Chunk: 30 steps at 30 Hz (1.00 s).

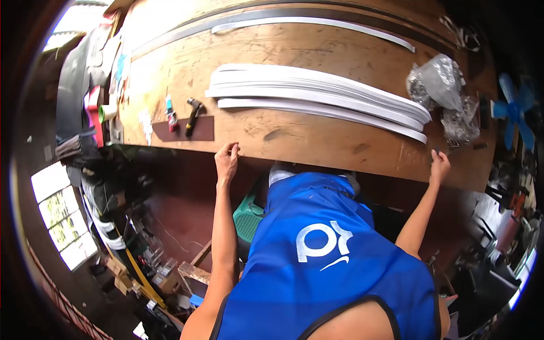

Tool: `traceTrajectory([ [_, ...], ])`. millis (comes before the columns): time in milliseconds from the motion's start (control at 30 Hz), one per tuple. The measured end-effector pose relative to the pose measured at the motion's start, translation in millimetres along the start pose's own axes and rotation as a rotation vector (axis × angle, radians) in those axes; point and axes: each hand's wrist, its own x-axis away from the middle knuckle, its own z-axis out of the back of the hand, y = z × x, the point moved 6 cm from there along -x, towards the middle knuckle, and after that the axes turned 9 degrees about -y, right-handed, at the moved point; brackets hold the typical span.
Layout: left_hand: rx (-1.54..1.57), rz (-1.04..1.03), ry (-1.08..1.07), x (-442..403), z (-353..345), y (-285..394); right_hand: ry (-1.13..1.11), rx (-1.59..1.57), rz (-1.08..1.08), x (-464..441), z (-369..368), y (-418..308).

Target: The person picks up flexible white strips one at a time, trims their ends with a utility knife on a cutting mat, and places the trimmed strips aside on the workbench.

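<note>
- The left hand (pixel 226 162) has its fingers curled in at the near edge of the desk (pixel 255 135); whether it grips anything I cannot tell.
- The right hand (pixel 440 165) is bent with thumb and fingers drawn together over the desk; I cannot tell if something small is pinched there.
- Beyond both hands, the stack of white strips (pixel 317 85) lies lengthwise on the desk, its right end near the right hand.
- Left of the left hand, a hammer (pixel 192 121) rests on a brown sheet (pixel 205 130).
- Just beyond the right hand sits crumpled clear plastic (pixel 441 85).
- Farthest out, a single white strip (pixel 306 21) lies apart.
</note>
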Motion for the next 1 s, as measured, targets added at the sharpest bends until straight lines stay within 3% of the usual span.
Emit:
traceTrajectory([
  [167,0.137,0.017,0.078,-36,32,-31,0.003,-0.201,0.032,75,-11,-92],
  [267,-0.072,-0.294,0.156,-84,43,-22,-0.336,-0.365,0.058,130,-90,-164],
  [367,-0.343,-0.272,0.084,-121,45,-9,-0.631,-0.387,0.098,201,-188,-242],
  [500,-0.441,-0.524,0.037,-153,44,-6,-0.982,-0.566,0.092,276,-295,-300],
  [567,-0.510,-0.586,0.030,-161,43,-6,-1.050,-0.563,0.089,302,-327,-318],
  [767,-0.416,-0.804,-0.005,-153,52,5,-0.971,-0.558,-0.008,338,-370,-327],
  [833,-0.357,-0.865,-0.037,-137,54,7,-0.730,-0.248,0.205,326,-370,-327],
  [900,-0.296,-0.860,-0.119,-120,54,-1,-0.699,-0.090,0.334,326,-375,-334],
  [967,-0.019,-0.546,-0.333,-104,62,-10,-0.841,0.044,0.385,330,-394,-345],
  [1000,0.108,-0.475,-0.325,-103,61,-27,-0.835,0.032,0.493,333,-404,-348],
])
